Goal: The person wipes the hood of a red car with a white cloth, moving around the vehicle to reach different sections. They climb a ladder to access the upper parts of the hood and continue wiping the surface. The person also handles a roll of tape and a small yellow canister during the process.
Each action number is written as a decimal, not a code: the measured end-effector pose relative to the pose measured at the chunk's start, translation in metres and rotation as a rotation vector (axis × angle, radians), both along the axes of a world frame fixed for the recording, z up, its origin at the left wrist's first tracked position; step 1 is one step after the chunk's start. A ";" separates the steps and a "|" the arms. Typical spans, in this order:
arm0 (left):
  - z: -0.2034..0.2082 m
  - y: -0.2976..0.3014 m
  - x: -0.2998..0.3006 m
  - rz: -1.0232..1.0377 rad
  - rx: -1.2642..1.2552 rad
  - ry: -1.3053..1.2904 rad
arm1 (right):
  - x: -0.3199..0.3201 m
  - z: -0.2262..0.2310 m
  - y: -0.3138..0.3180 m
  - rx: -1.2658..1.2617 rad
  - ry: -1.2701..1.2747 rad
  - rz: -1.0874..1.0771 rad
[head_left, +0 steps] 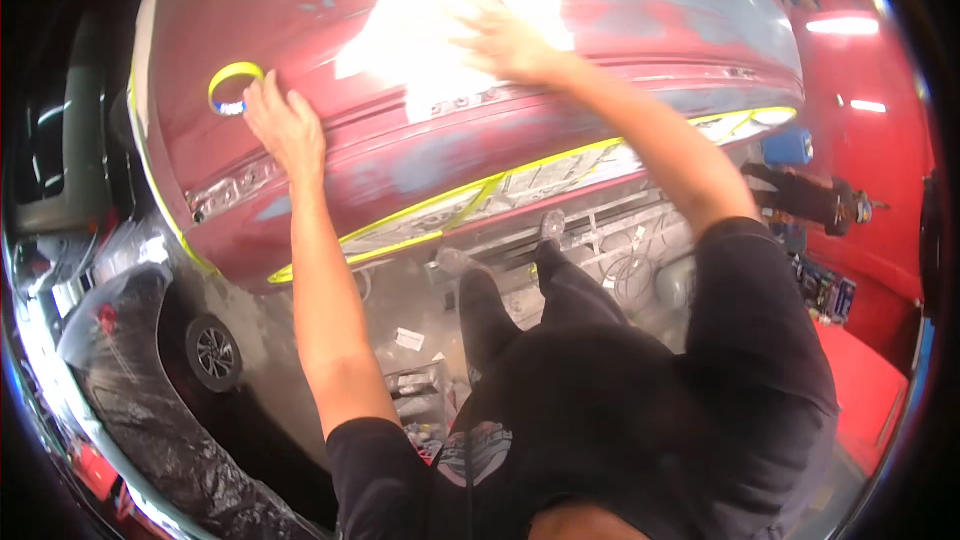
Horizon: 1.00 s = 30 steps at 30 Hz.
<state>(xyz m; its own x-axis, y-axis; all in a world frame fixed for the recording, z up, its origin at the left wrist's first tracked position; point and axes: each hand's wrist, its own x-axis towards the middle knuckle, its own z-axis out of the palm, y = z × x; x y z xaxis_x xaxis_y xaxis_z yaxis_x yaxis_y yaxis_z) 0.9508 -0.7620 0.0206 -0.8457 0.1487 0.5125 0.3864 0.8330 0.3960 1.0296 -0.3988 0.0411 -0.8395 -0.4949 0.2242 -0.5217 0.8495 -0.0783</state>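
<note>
My left hand (pixel 284 127) lies on the dull red car panel (pixel 370 155) with its fingers stretched out. Its fingertips meet or nearly meet the edge of a yellow-green roll of masking tape (pixel 236 71). Farther right, my right hand (pixel 508 44) is spread flat over a bright white patch (pixel 410 25) that looks like a sheet on the panel. Strong glare washes out that patch and blurs the fingertips. Grey-blue filler marks (pixel 655 0) show on the panel around it. Yellow-green tape (pixel 470 202) borders the masked windows along the near side.
A car part wrapped in dark plastic (pixel 140 360) and a wheel (pixel 213 352) stand at the lower left. A dark car (pixel 65 160) is beyond the left edge. Another person (pixel 805 198) is at the right, near a blue box (pixel 788 146). A hose (pixel 630 275) lies on the floor.
</note>
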 end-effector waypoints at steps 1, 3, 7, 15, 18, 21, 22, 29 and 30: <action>0.001 0.004 0.000 0.008 -0.023 0.002 | 0.018 0.009 0.041 0.152 -0.039 -0.052; 0.012 0.011 0.003 0.014 -0.052 -0.023 | 0.063 0.034 0.105 0.325 -0.076 -0.134; 0.013 0.016 0.003 -0.011 -0.103 0.006 | 0.089 0.039 0.112 0.410 -0.075 -0.170; 0.035 0.012 -0.044 -0.332 -0.131 -0.002 | -0.006 0.049 -0.043 0.342 -0.104 0.213; 0.060 -0.005 -0.040 -0.302 -0.096 0.133 | -0.025 0.045 -0.096 0.334 -0.043 0.272; 0.069 -0.032 -0.016 -0.169 0.186 0.181 | -0.033 0.034 -0.133 0.272 0.026 0.297; 0.064 -0.042 -0.001 -0.060 0.261 0.216 | -0.035 0.027 -0.141 0.250 0.034 0.280; -0.030 -0.122 0.084 0.577 0.519 0.132 | -0.060 0.019 -0.268 0.151 0.177 0.240; -0.036 -0.120 0.085 0.609 0.459 0.123 | -0.068 0.018 -0.285 0.148 0.162 0.236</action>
<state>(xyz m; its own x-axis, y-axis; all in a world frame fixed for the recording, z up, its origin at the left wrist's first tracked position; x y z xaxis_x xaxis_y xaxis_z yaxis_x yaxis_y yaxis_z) 1.0361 -0.8824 -0.0150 -0.6431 -0.5746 0.5061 -0.0239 0.6757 0.7368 0.9617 -0.6837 0.0588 -0.6566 -0.7092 0.2569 -0.7016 0.6993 0.1370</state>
